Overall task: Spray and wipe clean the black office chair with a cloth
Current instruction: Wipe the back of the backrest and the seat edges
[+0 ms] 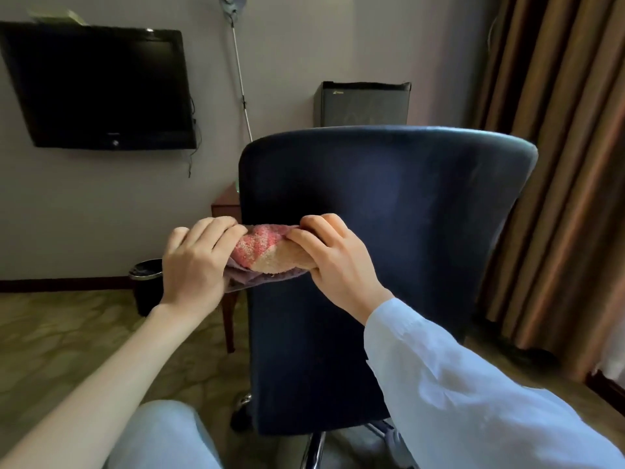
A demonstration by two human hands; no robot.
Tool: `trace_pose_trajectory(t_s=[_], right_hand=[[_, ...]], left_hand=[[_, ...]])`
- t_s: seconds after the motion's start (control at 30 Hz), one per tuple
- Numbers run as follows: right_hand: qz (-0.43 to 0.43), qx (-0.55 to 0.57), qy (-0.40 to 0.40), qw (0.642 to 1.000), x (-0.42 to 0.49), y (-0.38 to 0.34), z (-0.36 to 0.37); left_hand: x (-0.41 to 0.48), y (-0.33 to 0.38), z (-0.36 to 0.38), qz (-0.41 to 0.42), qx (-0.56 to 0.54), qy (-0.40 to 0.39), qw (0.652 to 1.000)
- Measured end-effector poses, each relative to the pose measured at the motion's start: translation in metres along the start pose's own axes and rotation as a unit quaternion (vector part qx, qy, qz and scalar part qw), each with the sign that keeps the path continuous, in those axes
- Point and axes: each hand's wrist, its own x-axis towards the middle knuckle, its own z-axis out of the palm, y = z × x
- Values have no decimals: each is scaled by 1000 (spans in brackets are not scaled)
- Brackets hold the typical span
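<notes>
A: What holds the cloth (265,249)?
B: Both hands. The left hand (196,265) curls its fingers over one end. The right hand (334,262) wraps its fingers and thumb round the other. The pink-and-cream cloth is bunched between them.
A: Where is it relative to the black office chair (406,204)?
B: In front of the backrest, at its left edge, about mid-height; contact with the chair cannot be told.
A: Surroundings?
B: Television (101,86) on the wall, upper left; dark bin (146,286) on the carpet left of the chair; brown curtains (558,164) at right
</notes>
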Motion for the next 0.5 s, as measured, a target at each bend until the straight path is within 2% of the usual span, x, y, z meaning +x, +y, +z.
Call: trace_pose_trajectory(t_s=[0.23,0.5], right_hand=[[2,3,-39,999,13,-42,40],[-4,-13,-63,998,-2,-37,48]], left_hand=[[-29,-35,14,-121,-81,-88,985],[-40,-33,51,-155,-210,-123,958]])
